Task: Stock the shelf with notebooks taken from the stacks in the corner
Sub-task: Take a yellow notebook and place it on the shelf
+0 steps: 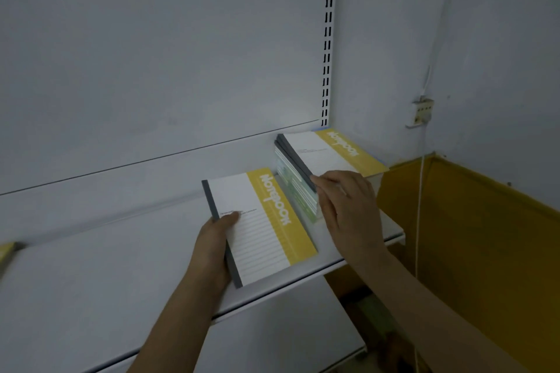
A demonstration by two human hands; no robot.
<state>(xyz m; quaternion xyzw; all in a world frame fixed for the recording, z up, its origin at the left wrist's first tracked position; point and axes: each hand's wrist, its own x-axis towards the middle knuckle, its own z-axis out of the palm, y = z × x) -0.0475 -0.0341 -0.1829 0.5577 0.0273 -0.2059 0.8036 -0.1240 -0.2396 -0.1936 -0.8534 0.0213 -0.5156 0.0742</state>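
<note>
So a single notebook (pixel 257 225) is being held flat on the white shelf (pixel 121 275) by the left hand (pixel 213 251), thumb laid on the cover and fingers tucked under the grey spine edge, probably so it can be slid sideways without lifting. It's parked just beside the stack (pixel 306 166) already sitting at the shelf's right end, yellow band on the same side, so the covers look meant to line up. The right hand (pixel 348 212) is resting against the stack's near corner with fingers loosely curled around the edge; nothing seems to be lifted by it, more like the pile is being squared or steadied. Whether a top copy is actually pinched can't be told. A yellow scrap of something (pixel 6 251) is poking in at the far left.
</note>
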